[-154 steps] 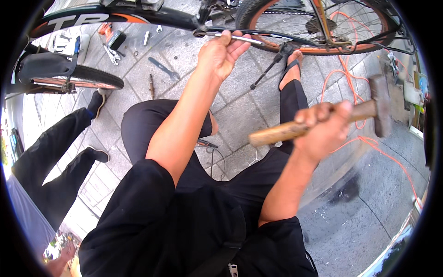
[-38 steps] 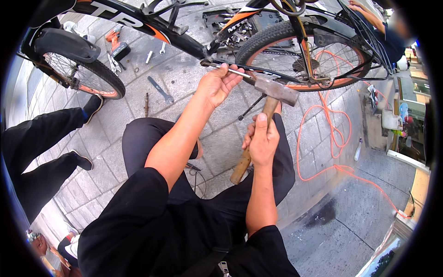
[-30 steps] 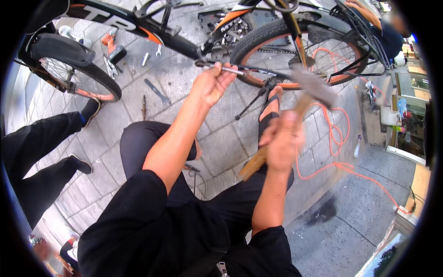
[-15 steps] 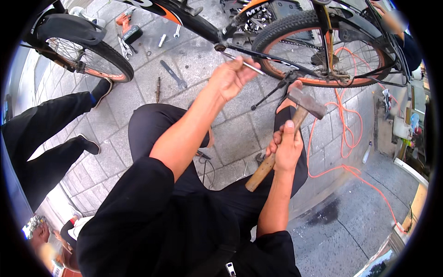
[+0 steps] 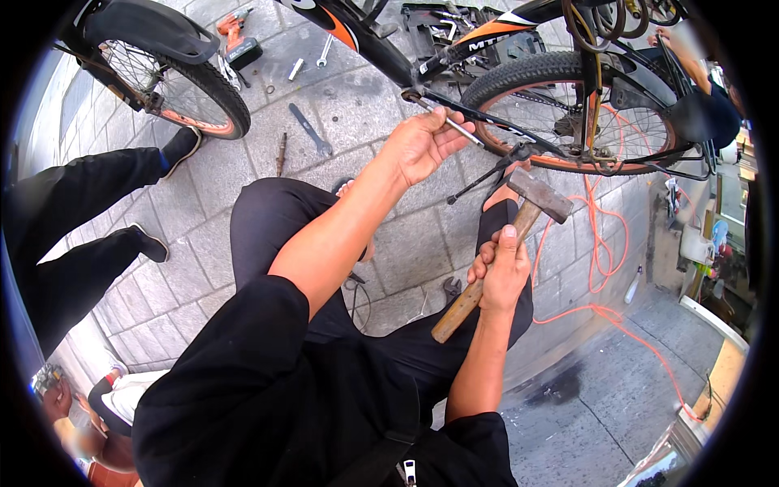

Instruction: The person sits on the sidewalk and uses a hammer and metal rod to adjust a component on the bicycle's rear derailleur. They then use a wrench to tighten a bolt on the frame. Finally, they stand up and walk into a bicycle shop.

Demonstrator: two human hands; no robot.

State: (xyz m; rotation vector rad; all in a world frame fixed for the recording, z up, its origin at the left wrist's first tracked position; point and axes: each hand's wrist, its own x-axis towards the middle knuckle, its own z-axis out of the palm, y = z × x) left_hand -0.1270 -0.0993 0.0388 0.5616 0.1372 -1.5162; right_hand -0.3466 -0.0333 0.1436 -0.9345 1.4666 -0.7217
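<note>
A black and orange bicycle [image 5: 375, 58] leans across the far side, its bottom bracket [image 5: 411, 95] bare of a crank on the side I see. My left hand [image 5: 423, 148] pinches a slim metal rod [image 5: 464, 133], whose far end points into the bottom bracket; whether it touches inside is hidden. The rod's near end sticks out past my fingers to the right. In my right hand [image 5: 503, 272] is a hammer [image 5: 527, 217] with a wooden handle, gripped midway. Its steel head is up, below and right of the rod and apart from it.
On the paving lie a flat wrench [image 5: 310, 131], a cordless drill [image 5: 237, 42], a spanner [image 5: 324, 50] and an adjustable wrench [image 5: 452, 286]. A tool case [image 5: 418, 28] sits behind the bicycle. An orange cord [image 5: 604, 235] trails at right. One person stands at left; another's arm [image 5: 690, 61] is at far right.
The view has shifted, so the bicycle appears slightly lower and further right. My left hand has stayed with the rod at the bottom bracket. The hammer has hardly moved.
</note>
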